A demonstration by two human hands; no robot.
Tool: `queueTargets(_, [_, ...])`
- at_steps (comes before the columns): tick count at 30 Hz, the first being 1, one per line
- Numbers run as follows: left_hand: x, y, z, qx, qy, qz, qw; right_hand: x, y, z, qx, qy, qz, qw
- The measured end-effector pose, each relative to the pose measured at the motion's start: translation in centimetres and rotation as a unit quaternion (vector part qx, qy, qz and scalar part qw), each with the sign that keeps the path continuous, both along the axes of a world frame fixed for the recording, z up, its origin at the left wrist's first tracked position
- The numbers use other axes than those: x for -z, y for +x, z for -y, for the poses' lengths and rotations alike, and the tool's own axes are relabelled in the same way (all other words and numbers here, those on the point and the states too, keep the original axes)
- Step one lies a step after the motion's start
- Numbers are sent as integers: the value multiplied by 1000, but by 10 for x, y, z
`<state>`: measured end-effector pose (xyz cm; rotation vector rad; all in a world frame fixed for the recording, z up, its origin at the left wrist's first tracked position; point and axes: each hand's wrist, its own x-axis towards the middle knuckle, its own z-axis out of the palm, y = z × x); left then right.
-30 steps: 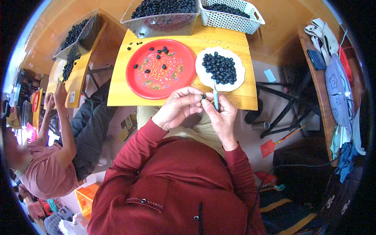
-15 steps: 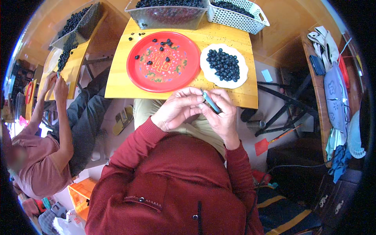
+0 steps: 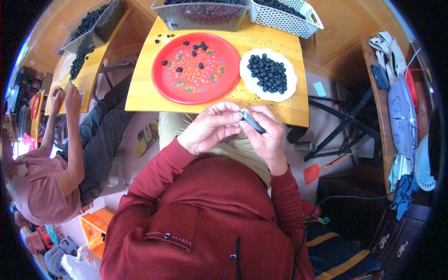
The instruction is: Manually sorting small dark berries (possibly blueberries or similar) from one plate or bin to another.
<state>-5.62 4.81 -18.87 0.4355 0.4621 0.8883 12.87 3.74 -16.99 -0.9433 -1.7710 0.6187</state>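
Observation:
My right hand (image 3: 266,135) grips a small teal-handled tool (image 3: 254,123) just below the near edge of the yellow table (image 3: 140,93). My left hand (image 3: 210,128) is curled against the tool's tip, fingertips pinched together; whether a berry sits between them is hidden. On the table a red round tray (image 3: 196,70) carries several loose dark berries. To its right a white plate (image 3: 249,81) holds a heap of dark berries (image 3: 268,72).
A clear tub (image 3: 200,16) and a white slotted basket (image 3: 284,16), both with dark berries, stand at the table's far edge. Another person (image 3: 56,158) sits at the left by a second yellow table. A cluttered wooden shelf (image 3: 396,93) stands at the right.
Both hands have stayed together at the table's near edge. The tool has tilted from upright to slanting down to the right in my right hand.

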Motion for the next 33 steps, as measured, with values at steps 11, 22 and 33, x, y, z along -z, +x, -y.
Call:
queueTargets(11, [7, 4, 2, 30, -4, 46, 998, 3, 13, 3, -32, -92, -85, 992])
queueTargets(22, [10, 5, 11, 6, 22, 19, 1000, -2, 17, 9, -91, -260, -158, 948])
queueTargets(33, [13, 7, 15, -33, 21, 28, 999, -3, 18, 18, -13, -158, -57, 986])
